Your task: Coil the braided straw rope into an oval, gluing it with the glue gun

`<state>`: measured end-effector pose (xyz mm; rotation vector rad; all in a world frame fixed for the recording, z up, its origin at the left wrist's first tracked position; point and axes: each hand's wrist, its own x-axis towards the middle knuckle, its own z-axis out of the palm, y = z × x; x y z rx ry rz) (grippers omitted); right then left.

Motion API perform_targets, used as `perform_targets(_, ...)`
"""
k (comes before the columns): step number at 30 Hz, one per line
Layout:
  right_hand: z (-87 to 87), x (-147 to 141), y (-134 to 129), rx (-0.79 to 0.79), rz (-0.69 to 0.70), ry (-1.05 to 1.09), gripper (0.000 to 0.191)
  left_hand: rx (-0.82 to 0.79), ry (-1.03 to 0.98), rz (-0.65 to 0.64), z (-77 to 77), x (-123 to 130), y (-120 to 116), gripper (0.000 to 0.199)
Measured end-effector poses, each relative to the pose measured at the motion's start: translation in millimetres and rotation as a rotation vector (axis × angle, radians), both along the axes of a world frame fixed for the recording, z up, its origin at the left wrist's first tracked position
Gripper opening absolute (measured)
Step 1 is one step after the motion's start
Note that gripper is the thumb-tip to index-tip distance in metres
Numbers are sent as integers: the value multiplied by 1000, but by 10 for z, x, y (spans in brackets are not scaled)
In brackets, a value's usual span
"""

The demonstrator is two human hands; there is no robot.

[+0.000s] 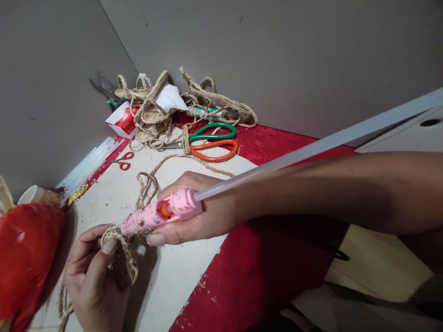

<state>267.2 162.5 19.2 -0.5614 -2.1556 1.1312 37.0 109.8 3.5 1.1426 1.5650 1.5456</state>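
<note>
My right hand (pixel 207 216) grips a pink hot glue gun (pixel 145 219), closed around its body. A long translucent glue stick (pixel 311 147) sticks out of the gun's rear and runs up to the right. At lower left my left hand (pixel 93 276) pinches a small coiled piece of braided straw cord (pixel 122 260) between thumb and fingers. The gun's nozzle meets the upper edge of that piece; the exact contact point is hard to make out. Behind the right hand, a strand of braided cord (pixel 147 182) lies on the white board (pixel 180 286).
Scissors with green and orange handles (pixel 214 143), small red scissors (pixel 124 161) and a heap of braided cord (pixel 152 115) lie toward the back. Spare glue sticks (pixel 86 166), a paper cup (pixel 36 196) and a red plastic bag (pixel 27 258) are at left. Grey panels rise behind.
</note>
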Motion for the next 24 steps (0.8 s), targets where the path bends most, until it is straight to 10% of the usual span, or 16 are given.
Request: perform_targets(24,-66,-21,39,26,70,-21,32,-21,-104,-30,1,-10,77,23)
